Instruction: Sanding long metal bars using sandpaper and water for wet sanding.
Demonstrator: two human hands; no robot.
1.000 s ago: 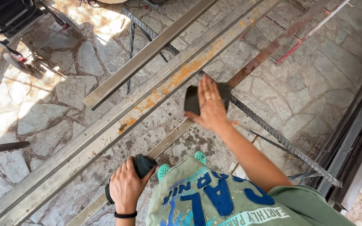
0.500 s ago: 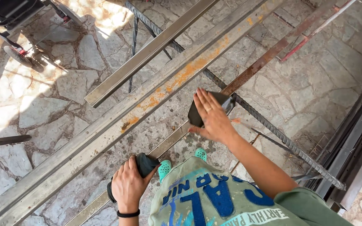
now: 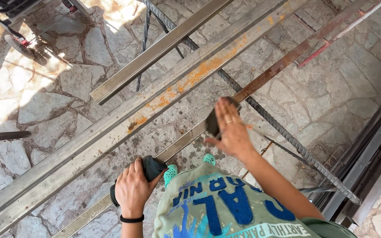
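Note:
My right hand (image 3: 233, 132) holds a dark pad (image 3: 211, 122) with its fingers stretched out, over a narrow flat metal bar (image 3: 179, 147) that lies on the stone floor. Beyond the hand that bar turns rusty brown (image 3: 287, 59). My left hand (image 3: 132, 190), with a black band at the wrist, grips a dark rolled cloth or glove (image 3: 153, 167) and rests on the same bar nearer to me. Green clogs (image 3: 170, 172) show just under my shirt.
A long grey metal profile with orange rust patches (image 3: 111, 132) runs diagonally beside the bar, with a shorter profile (image 3: 155, 50) past it. Ribbed rebar (image 3: 287, 136) crosses to the right. A wheeled cart (image 3: 16, 44) stands top left. A dark metal track (image 3: 375, 150) lines the right edge.
My right hand has slid with the dark pad along the narrow bar toward me and tilted onto its edge. My left hand has stayed put on the bar.

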